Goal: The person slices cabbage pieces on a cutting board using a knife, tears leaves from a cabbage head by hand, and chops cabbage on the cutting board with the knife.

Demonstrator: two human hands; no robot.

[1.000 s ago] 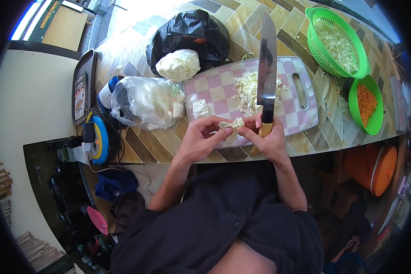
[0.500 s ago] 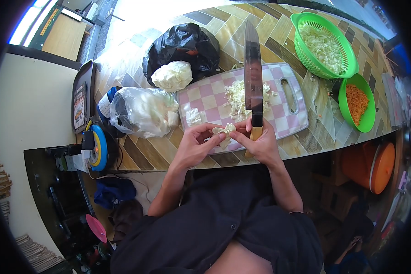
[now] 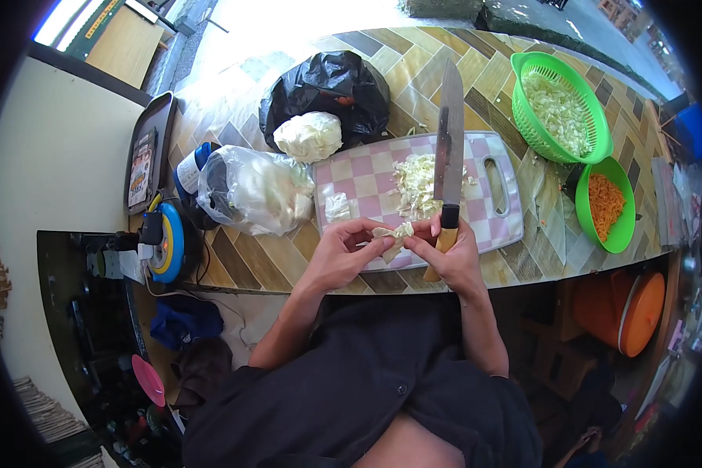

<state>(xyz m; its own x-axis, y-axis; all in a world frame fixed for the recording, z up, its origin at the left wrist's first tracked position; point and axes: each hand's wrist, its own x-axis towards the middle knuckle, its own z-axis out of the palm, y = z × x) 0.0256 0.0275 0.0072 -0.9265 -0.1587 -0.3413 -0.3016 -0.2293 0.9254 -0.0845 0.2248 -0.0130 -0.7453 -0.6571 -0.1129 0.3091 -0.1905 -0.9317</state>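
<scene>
My left hand [image 3: 342, 256] pinches a small pale piece of cabbage leaf [image 3: 396, 239] over the near edge of the checkered cutting board [image 3: 366, 165]. The fingers of my right hand [image 3: 459, 261] touch the other side of that piece. The same hand also grips a large knife [image 3: 449, 136] by its wooden handle, blade pointing up and away from me. Shredded cabbage [image 3: 415, 186] lies in a pile behind the blade. A small white scrap [image 3: 337, 207] rests at the board's left side.
Left of the board are a cabbage head [image 3: 308, 136], a black plastic bag [image 3: 331, 82] and a clear bag [image 3: 257, 191]. To the right stand a green colander [image 3: 522, 117] of shredded cabbage and a green bowl [image 3: 624, 226] with shredded carrot. An orange bucket [image 3: 643, 312] sits below the table.
The view has shifted slightly, so the table things appear lower. Both hands keep hold of the leaf piece, and the knife blade leans a little more to the right.
</scene>
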